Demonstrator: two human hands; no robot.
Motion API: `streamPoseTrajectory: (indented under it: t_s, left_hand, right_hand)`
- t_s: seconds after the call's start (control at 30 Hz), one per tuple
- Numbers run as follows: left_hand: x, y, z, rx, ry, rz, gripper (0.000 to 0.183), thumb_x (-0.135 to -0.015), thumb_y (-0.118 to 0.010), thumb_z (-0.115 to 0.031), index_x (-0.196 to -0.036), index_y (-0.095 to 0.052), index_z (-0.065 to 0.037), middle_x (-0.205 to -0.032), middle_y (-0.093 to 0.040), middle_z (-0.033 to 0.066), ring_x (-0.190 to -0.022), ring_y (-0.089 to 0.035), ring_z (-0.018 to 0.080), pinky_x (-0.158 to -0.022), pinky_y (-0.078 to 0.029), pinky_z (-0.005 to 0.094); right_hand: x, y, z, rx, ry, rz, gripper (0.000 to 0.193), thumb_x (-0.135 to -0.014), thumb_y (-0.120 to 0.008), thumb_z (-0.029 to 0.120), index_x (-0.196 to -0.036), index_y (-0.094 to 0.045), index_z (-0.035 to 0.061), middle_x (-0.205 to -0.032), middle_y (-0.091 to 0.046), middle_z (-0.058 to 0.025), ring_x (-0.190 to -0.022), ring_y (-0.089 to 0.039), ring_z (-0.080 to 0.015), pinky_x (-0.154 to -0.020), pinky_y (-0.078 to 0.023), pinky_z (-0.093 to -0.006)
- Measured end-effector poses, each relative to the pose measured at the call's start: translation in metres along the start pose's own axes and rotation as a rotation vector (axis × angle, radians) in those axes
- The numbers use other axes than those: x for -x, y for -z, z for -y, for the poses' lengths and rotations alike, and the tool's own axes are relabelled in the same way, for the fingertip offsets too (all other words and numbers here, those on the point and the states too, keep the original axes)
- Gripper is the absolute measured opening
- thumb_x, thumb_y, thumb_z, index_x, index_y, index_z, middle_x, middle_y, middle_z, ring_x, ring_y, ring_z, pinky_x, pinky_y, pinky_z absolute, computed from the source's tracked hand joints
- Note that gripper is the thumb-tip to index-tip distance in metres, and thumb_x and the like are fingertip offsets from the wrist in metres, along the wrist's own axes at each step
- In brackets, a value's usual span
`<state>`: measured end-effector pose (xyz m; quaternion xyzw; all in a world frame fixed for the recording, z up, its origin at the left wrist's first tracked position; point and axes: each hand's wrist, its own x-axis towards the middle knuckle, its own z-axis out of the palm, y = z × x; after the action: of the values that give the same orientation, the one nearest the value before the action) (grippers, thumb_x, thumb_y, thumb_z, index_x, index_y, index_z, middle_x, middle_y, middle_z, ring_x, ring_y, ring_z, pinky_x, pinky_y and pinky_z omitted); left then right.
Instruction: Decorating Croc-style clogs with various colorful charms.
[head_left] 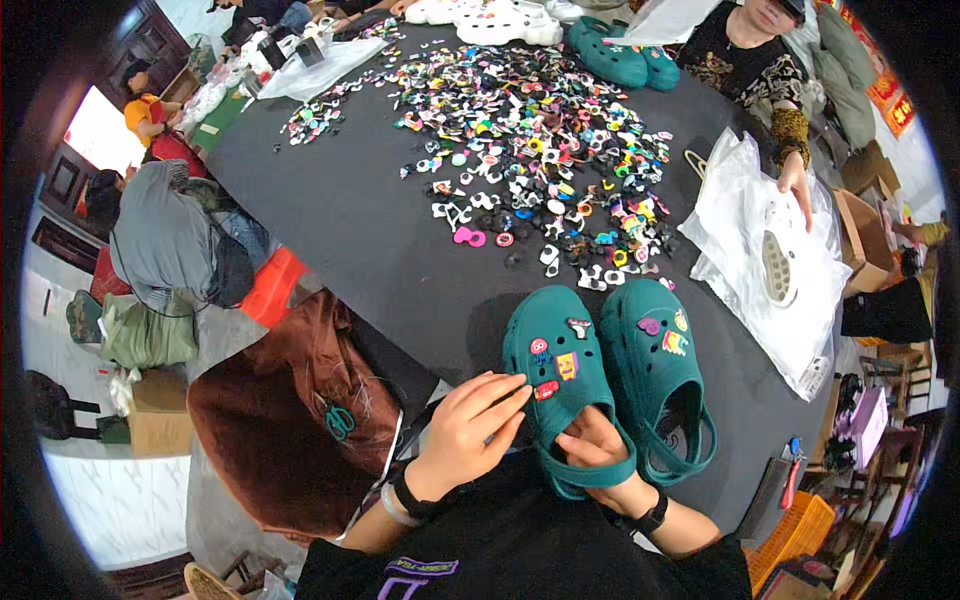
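A dark green clog with several colourful charms on its upper is in front of me, toe pointing away. My right hand reaches in through its heel opening and holds it from inside; the fingertips are hidden under the upper. My left hand is at the clog's left side, fingers stretched out, fingertips touching beside a red charm. Its thumb is hidden. Close on the right lies the matching green clog, also with charms, its heel strap toward me.
A large heap of small charms spreads over the dark table. Across at the right, another person's hand touches a bagged white clog. More green clogs sit at the far side. A brown cloth hangs at the left edge.
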<state>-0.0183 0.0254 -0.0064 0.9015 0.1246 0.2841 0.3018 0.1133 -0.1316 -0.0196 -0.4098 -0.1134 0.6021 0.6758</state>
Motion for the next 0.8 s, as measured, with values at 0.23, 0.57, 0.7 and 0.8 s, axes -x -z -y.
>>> streamPoseTrajectory:
  t_s: [0.23,0.57,0.7,0.8]
  left_hand:
    - [-0.012,0.004,0.015,0.107,-0.033,0.131,0.027,-0.079,-0.069,-0.002,-0.106,-0.07,-0.005,-0.119,-0.064,0.0118,-0.11,-0.06,0.0309,-0.097,-0.047,0.0439]
    - [-0.107,0.052,0.166,-0.189,0.094,0.004,0.036,-0.082,-0.068,-0.012,-0.117,-0.063,-0.002,-0.112,-0.065,0.0162,-0.108,-0.06,0.0322,-0.095,-0.047,0.039]
    - [-0.154,0.05,0.219,-0.285,0.093,0.04,0.036,-0.08,-0.067,-0.008,-0.116,-0.064,-0.004,-0.118,-0.062,0.0152,-0.111,-0.058,0.0337,-0.097,-0.045,0.0393]
    - [-0.178,0.045,0.243,-0.338,0.111,0.048,0.037,-0.081,-0.064,-0.003,-0.118,-0.063,-0.003,-0.115,-0.063,0.0157,-0.111,-0.059,0.0328,-0.097,-0.045,0.0381]
  right_hand:
    - [-0.002,0.005,-0.006,-0.02,0.01,-0.021,0.059,-0.088,-0.058,0.0,-0.142,-0.033,-0.0015,-0.143,-0.042,-0.0107,-0.133,-0.039,-0.0213,-0.112,-0.028,-0.0351]
    - [-0.002,0.004,-0.004,-0.04,-0.005,-0.04,0.055,-0.088,-0.061,0.003,-0.138,-0.038,-0.0008,-0.136,-0.048,-0.01,-0.125,-0.045,-0.0203,-0.107,-0.033,-0.0349]
    - [0.0,0.003,-0.001,0.006,-0.005,-0.037,0.054,-0.089,-0.061,0.005,-0.138,-0.038,-0.0023,-0.134,-0.049,-0.0104,-0.124,-0.046,-0.0195,-0.106,-0.034,-0.0346]
    - [-0.001,0.001,0.001,0.031,-0.001,-0.037,0.055,-0.089,-0.061,0.006,-0.138,-0.037,-0.0043,-0.134,-0.049,-0.0107,-0.122,-0.047,-0.0194,-0.106,-0.034,-0.0341]
